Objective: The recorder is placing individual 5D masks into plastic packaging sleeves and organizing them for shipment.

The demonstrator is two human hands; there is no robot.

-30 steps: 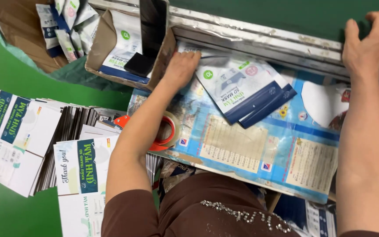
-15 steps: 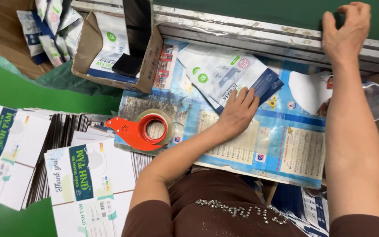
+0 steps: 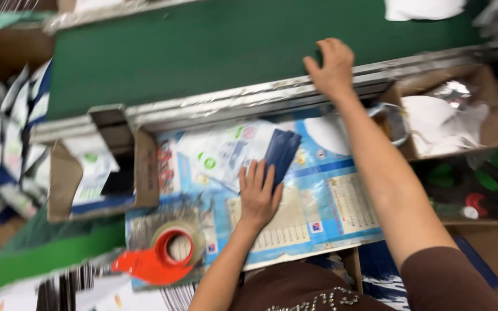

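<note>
Left hand on pouch stack

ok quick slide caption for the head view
Left hand flat on white and blue packets, right hand on the green belt's edge.

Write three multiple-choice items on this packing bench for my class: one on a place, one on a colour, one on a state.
1. Where does the left hand rest?
A. on the printed pouches
B. on the tape dispenser
C. inside the cardboard box

2. What colour is the tape dispenser?
A. blue
B. red-orange
C. yellow

3. What is the right hand doing?
A. lying flat on the sheet
B. lifting a pouch
C. reaching up to the edge of the green conveyor belt

Answers: 1 A, the fingers lie on the lower edge of the pouch stack; 2 B, its body shows red-orange around the tape roll; 3 C, the fingers curl at the belt's metal rim, holding no pouch.
</note>
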